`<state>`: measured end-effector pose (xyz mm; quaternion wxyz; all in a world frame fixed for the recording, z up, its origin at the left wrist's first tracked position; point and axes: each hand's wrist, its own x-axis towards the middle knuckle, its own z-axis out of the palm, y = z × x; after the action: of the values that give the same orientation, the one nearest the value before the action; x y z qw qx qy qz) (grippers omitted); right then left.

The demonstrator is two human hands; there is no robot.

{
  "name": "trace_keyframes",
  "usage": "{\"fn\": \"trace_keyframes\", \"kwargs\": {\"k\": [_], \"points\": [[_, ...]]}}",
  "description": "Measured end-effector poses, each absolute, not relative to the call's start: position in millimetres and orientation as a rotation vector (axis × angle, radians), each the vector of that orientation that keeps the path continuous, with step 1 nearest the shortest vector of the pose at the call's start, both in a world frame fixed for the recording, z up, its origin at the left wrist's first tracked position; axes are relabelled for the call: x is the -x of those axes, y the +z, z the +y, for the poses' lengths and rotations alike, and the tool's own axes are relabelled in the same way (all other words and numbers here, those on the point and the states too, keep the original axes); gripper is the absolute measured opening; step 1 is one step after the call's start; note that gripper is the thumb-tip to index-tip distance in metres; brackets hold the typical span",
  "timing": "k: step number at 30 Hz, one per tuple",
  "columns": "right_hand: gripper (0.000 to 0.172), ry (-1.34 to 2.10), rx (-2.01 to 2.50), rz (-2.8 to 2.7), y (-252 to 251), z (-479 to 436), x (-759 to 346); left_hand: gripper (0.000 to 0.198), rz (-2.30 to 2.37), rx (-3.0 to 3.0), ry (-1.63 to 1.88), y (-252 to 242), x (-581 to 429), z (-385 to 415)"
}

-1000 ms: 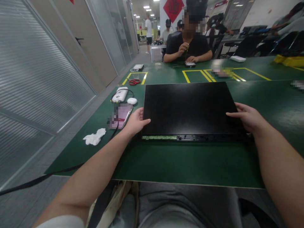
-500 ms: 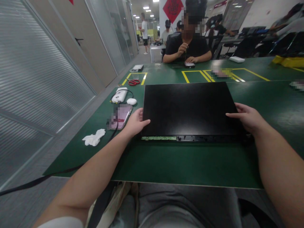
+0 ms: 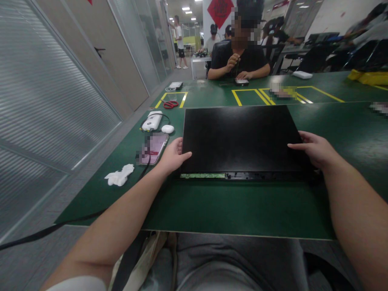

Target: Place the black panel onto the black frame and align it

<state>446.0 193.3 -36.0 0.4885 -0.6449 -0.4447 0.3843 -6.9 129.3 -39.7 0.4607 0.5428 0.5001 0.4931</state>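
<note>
A flat black display panel [image 3: 239,139] is held between my two hands, over the green table. Along its near edge runs a dark strip with a narrow green circuit board [image 3: 203,176] at the left part. My left hand [image 3: 175,157] grips the panel's left edge, thumb on the front face and fingers curled behind. On the opposite edge, my right hand [image 3: 313,148] pinches the panel with its thumb on the face; the other fingers are partly hidden behind it. Whether the panel touches the tabletop I cannot tell.
Left of the panel lie a phone [image 3: 154,148], a white earbud case [image 3: 167,129], a white power bank [image 3: 152,120] with a cable, and crumpled tissue [image 3: 119,175]. Red-handled scissors [image 3: 170,104] rest farther back. Across the table [image 3: 242,218] sits a person [image 3: 241,60] handling a small object.
My hands and the panel stay practically where they were. In the far background, a standing person has shifted slightly left.
</note>
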Motion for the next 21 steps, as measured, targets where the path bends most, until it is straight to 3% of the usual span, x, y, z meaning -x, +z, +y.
{"fn": "trace_keyframes", "kwargs": {"k": [21], "points": [[0.049, 0.902, 1.566, -1.146, -36.1, 193.2, -445.3, 0.053, 1.244, -1.344, 1.220, -41.0, 7.2, 129.8]]}}
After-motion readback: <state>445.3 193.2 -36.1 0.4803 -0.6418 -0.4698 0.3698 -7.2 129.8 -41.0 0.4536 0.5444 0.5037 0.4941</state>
